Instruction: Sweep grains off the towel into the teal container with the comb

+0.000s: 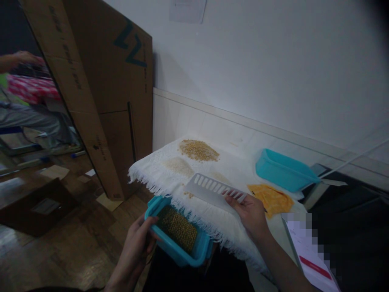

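the left hand [138, 239] grasps the left end of a blue tub [200, 245], fingers curled at its rim, just below the front edge of a white fringed cloth [217, 219]; beans [179, 227] lie inside. the right hand [251, 211] grips the right end of a slotted grey scraper [209, 196], held over the cloth. loose beans [189, 194] lie near the front edge, a white grain heap [178, 165] toward the left edge, a bean pile [199, 150] near the back left corner. a second blue bin [282, 170] stands toward the right edge, a yellow rag [270, 198] before it.
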The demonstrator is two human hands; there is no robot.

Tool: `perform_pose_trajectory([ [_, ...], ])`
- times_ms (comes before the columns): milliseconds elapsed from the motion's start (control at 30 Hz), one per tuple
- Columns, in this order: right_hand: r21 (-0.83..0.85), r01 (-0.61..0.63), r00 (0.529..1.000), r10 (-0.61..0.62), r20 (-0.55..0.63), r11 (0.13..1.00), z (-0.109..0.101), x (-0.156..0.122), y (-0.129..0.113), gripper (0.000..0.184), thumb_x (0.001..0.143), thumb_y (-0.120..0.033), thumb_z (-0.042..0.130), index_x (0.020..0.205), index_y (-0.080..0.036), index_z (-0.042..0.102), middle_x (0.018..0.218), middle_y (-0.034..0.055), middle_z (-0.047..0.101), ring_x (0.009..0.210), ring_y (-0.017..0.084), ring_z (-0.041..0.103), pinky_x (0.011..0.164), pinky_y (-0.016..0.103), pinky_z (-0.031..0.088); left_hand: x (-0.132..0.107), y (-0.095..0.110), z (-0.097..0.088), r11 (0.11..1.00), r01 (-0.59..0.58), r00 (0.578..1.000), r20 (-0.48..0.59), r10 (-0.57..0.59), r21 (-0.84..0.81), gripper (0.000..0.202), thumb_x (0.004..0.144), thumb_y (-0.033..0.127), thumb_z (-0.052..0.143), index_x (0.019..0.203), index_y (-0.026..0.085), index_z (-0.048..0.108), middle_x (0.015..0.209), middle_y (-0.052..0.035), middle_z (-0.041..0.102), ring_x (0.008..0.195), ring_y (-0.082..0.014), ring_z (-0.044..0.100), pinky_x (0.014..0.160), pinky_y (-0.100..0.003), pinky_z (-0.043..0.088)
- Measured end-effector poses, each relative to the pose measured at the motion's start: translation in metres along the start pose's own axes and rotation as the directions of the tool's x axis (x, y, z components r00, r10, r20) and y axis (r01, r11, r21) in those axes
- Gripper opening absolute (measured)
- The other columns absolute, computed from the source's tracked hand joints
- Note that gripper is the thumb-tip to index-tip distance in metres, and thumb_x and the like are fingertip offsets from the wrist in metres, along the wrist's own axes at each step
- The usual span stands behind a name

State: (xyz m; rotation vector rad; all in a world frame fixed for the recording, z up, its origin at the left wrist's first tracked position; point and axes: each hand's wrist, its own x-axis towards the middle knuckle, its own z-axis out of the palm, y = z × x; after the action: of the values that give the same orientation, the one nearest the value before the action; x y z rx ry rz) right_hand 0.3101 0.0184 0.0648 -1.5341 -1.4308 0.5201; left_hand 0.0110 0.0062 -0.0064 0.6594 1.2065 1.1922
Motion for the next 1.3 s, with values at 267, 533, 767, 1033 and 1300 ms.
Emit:
perform_pose_trajectory([
  [267, -0.048, 0.033, 0.999, -0.032, 0.02, 0.998, 0.001, -0.002, -0.014, 0.031, 0.078, -0.05, 0.074, 0.089, -0.023, 0.084, 0.09, 0.0071, 0.082, 0.084, 0.03, 0.079, 0.074, 0.037, 0.062, -0.004, 0.004, 0.002, 1.0, 0.001, 1.0, -0.021, -0.001, 0.0, 0.029, 0.066, 0.045, 0.075, 0.065, 0.022, 0.058, 0.038, 0.0024, 0.06, 0.025, -0.0043, 0.032, 0.029, -0.015, 0.017],
  [533, -0.006, 0.024, 0.993, -0.025, -0.115, 1.0, 0.011, -0.015, -0.026, 0.027, 0.076, -0.048, 0.074, 0.082, -0.024, 0.084, 0.083, 0.006, 0.082, 0.075, 0.029, 0.079, 0.067, 0.036, 0.062, -0.003, 0.008, -0.002, 1.0, -0.01, 0.998, -0.054, 0.009, -0.016, 0.028, 0.064, 0.044, 0.076, 0.063, 0.021, 0.06, 0.036, 0.004, 0.057, 0.024, -0.0042, 0.032, 0.028, -0.015, 0.018],
  [767, 0.034, 0.001, 0.991, 0.004, -0.134, 0.999, 0.019, -0.025, -0.025, 0.029, 0.076, -0.049, 0.076, 0.084, -0.023, 0.084, 0.089, 0.008, 0.082, 0.083, 0.031, 0.079, 0.074, 0.04, 0.064, -0.004, 0.01, -0.002, 0.999, -0.019, 0.998, -0.053, 0.018, -0.028, 0.028, 0.065, 0.043, 0.076, 0.061, 0.021, 0.06, 0.035, 0.0072, 0.052, 0.024, -0.0029, 0.03, 0.029, -0.014, 0.017],
  [1033, 0.014, 0.005, 0.988, -0.002, -0.155, 1.0, 0.022, -0.031, -0.029, 0.03, 0.077, -0.05, 0.075, 0.086, -0.022, 0.084, 0.09, 0.0085, 0.082, 0.082, 0.031, 0.079, 0.072, 0.038, 0.064, -0.004, 0.01, -0.001, 1.0, -0.012, 0.999, -0.053, 0.011, -0.015, 0.028, 0.066, 0.044, 0.075, 0.061, 0.021, 0.059, 0.034, 0.0049, 0.054, 0.024, -0.0039, 0.03, 0.028, -0.015, 0.017],
  [1300, 0.02, 0.008, 0.99, -0.005, -0.144, 1.0, 0.026, -0.035, -0.034, 0.029, 0.079, -0.048, 0.074, 0.088, -0.023, 0.084, 0.09, 0.0067, 0.082, 0.083, 0.03, 0.079, 0.073, 0.038, 0.065, -0.004, 0.011, -0.001, 1.0, -0.007, 0.999, -0.053, 0.006, -0.016, 0.028, 0.067, 0.044, 0.074, 0.065, 0.021, 0.059, 0.036, 0.0055, 0.055, 0.023, -0.0034, 0.031, 0.028, -0.013, 0.016],
])
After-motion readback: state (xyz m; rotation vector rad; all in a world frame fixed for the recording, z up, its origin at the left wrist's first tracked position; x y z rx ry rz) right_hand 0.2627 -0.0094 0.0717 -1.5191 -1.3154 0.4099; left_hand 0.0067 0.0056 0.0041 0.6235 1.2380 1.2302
